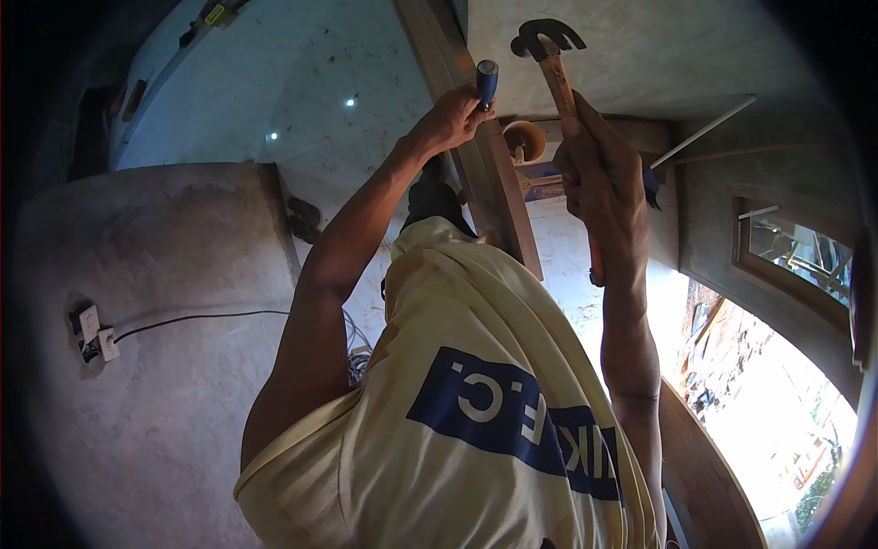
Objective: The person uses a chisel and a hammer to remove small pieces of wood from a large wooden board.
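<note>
My left hand (455,121) is closed around a blue-handled chisel (487,84), its metal-capped end pointing up. Its blade is hidden below the hand. That hand is at the edge of a long wooden beam (503,206), which runs from the top middle down toward my body. To the right, my right hand (604,174) grips the wooden handle of a claw hammer (556,78). The dark hammer head is raised, to the upper right of the chisel and apart from it.
A wall socket (98,337) with a black cable (201,317) is at the left. Pale floor (320,82) stretches behind the beam, with dark footwear (303,220) on it. A round brown object (524,141) lies right of the beam. A wood-framed window (800,252) is at the right.
</note>
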`<control>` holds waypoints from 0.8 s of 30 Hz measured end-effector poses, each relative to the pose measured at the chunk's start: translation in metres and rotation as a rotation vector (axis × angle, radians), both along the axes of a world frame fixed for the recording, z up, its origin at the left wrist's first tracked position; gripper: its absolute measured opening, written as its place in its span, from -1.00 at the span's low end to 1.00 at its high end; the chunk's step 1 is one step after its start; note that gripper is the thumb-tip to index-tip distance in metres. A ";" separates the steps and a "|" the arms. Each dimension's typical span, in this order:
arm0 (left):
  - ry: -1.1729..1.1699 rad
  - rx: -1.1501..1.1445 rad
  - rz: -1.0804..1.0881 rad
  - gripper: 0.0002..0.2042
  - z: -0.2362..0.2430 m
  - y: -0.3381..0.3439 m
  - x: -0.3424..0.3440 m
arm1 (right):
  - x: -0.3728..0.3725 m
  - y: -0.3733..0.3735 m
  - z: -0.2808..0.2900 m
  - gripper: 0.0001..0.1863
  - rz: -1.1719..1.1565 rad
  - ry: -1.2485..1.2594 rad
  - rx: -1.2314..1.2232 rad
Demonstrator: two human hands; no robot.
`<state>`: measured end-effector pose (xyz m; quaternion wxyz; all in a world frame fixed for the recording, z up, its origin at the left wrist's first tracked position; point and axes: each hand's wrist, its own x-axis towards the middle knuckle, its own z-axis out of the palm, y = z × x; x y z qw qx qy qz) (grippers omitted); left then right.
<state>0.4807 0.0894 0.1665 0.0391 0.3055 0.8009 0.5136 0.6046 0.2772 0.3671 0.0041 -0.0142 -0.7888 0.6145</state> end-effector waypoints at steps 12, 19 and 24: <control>-0.026 -0.056 -0.012 -0.91 -0.010 0.000 -0.007 | -0.002 -0.002 0.009 -0.60 0.031 -0.056 -0.027; -0.060 0.015 -0.027 -0.91 -0.008 0.001 -0.004 | -0.003 -0.002 0.003 -0.51 0.024 -0.060 -0.011; -0.048 -0.026 -0.039 -0.91 -0.013 0.000 -0.009 | -0.002 -0.002 -0.002 -0.50 0.022 -0.033 -0.026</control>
